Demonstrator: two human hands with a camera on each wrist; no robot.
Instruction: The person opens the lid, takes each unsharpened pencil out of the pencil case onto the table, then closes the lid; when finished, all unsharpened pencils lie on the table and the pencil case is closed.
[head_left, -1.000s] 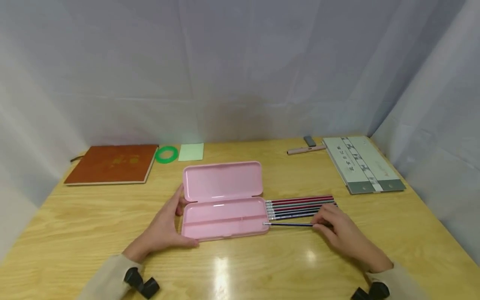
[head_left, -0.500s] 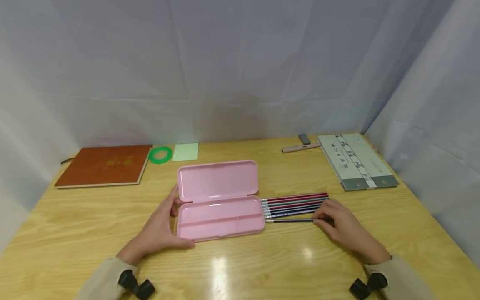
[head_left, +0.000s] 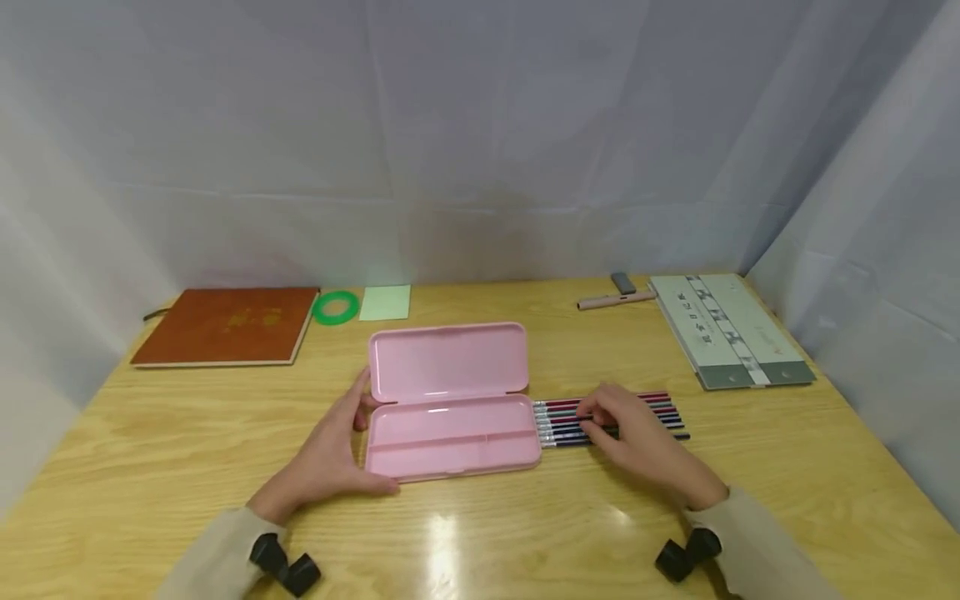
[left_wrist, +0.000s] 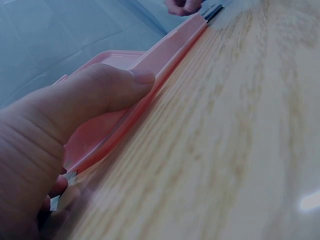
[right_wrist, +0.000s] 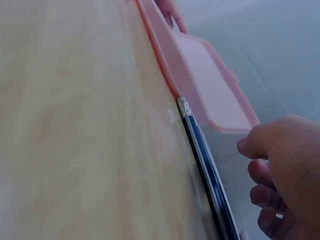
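Note:
An open pink pencil case lies on the table, lid folded back. My left hand holds its left end, thumb along the front edge and fingers around the far side; the left wrist view shows the thumb against the wall. Several pencils, red, green and dark blue, lie side by side, their silvery ends close to the case's right end. My right hand is over the row, fingers loosely bent. In the right wrist view the thumb is apart from the dark pencils, and no held thing shows.
At the back left lie a brown notebook, a green tape ring and pale sticky notes. At the back right are a pinkish-brown pen, a grey eraser and a light grey-green notebook. Pale curtains enclose the table.
The front dark pencil has moved back against the row. My right hand has let go of it and shifted left over the pencils. My left hand stays on the case.

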